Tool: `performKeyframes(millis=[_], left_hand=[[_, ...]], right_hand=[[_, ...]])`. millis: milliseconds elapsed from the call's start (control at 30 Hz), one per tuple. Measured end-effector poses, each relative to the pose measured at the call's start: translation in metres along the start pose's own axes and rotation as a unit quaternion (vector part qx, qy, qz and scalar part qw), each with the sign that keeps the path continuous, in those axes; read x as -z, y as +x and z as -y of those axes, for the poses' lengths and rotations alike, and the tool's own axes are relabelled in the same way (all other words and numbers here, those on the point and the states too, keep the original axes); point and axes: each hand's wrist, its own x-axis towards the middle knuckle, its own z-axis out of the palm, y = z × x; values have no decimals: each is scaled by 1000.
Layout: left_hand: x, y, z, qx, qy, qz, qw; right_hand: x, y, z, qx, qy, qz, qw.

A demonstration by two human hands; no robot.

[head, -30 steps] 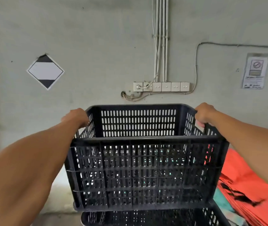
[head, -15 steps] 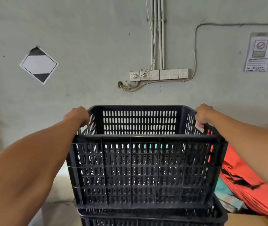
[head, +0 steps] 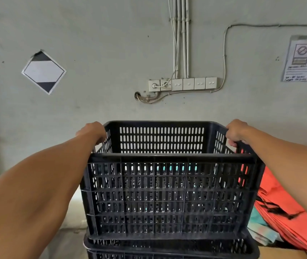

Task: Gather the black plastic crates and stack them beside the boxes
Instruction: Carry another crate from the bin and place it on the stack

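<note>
Top crate has come down over the last second: its base now sits in or right at the rim of the lower crate, where a clear gap showed before. Left hand and right hand are both still clenched on the side rims near the far corners. Can't tell if it's fully seated, since the bottom edge is cut off by the frame. Stack stands against the wall, orange sheets just to the right. Judgement: placement nearly done; release should follow once it settles square.
</note>
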Motion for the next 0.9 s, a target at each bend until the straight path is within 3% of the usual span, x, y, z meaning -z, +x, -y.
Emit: performKeyframes(millis=[333,467,633,900], left_hand=[[7,-16,-3,8,19,13,1000],[7,-24,-4,5,12,1,1000],[10,-38,-7,-10,1,54,998],[15,-61,-4,-13,78,60,995]], right_hand=[[3,1,-13,31,118,-4,993],[-2,-5,-13,-12,93,12,996],[6,-16,-13,-23,96,56,994],[3,-19,-22,-37,94,70,992]])
